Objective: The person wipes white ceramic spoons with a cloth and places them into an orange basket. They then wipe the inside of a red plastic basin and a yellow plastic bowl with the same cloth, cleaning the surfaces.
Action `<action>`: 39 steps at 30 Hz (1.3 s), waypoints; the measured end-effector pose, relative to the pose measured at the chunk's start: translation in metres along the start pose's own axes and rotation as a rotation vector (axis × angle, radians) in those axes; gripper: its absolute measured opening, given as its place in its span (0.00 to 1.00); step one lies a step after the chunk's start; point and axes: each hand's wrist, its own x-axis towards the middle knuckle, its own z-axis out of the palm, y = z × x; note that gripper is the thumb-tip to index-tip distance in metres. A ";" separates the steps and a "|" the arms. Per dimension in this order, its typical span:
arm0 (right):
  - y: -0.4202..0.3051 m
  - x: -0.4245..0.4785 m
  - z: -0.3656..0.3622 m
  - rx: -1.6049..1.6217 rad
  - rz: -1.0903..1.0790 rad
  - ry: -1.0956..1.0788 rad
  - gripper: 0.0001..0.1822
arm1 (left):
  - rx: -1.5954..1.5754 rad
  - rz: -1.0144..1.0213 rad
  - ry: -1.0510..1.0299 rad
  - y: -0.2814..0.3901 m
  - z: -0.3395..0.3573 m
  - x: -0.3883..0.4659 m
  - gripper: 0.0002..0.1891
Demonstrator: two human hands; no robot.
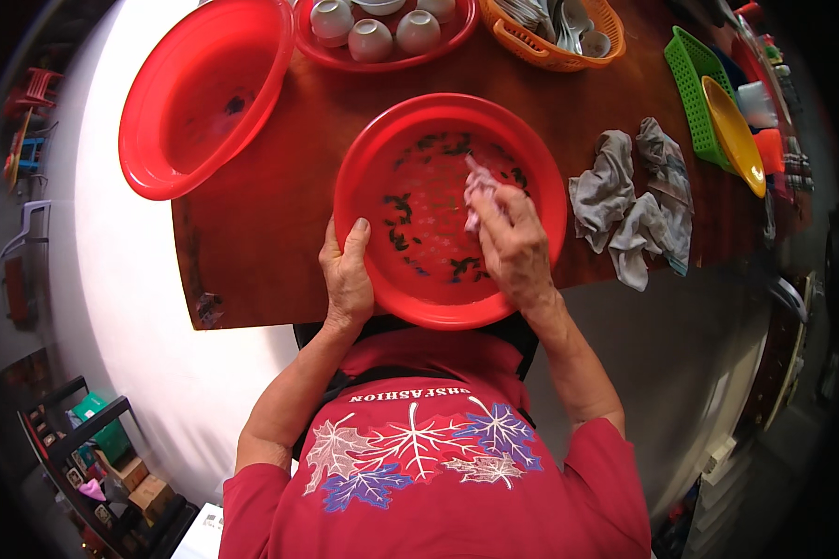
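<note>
A round red plastic basin (398,293) with a printed pattern inside rests at the table's near edge, in front of my body. My left hand (349,272) grips its left rim, thumb over the inside edge. With my right hand (514,244) I hold a bunched pinkish-white cloth (480,183) against the right part of the basin's inside. The fingers hide part of the cloth. To the right of the basin several crumpled grey rags (605,185) lie on the wooden table.
A second red basin (147,126) stands at the upper left. Behind are a red basin (398,64) with upturned white cups (370,40) and an orange basket (524,47) of spoons. A green plastic basket (696,98) and a yellow oval tray (730,136) lie at the right.
</note>
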 end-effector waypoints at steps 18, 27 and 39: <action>-0.039 0.044 0.031 0.212 -0.109 -0.213 0.10 | 0.008 0.012 0.154 -0.017 -0.002 0.008 0.28; -0.043 0.019 0.007 0.154 -0.238 -0.347 0.19 | 0.060 0.040 0.147 -0.014 -0.001 0.006 0.27; -0.061 0.030 0.022 0.335 -0.279 -0.414 0.06 | 0.133 0.054 0.233 -0.006 0.006 0.003 0.23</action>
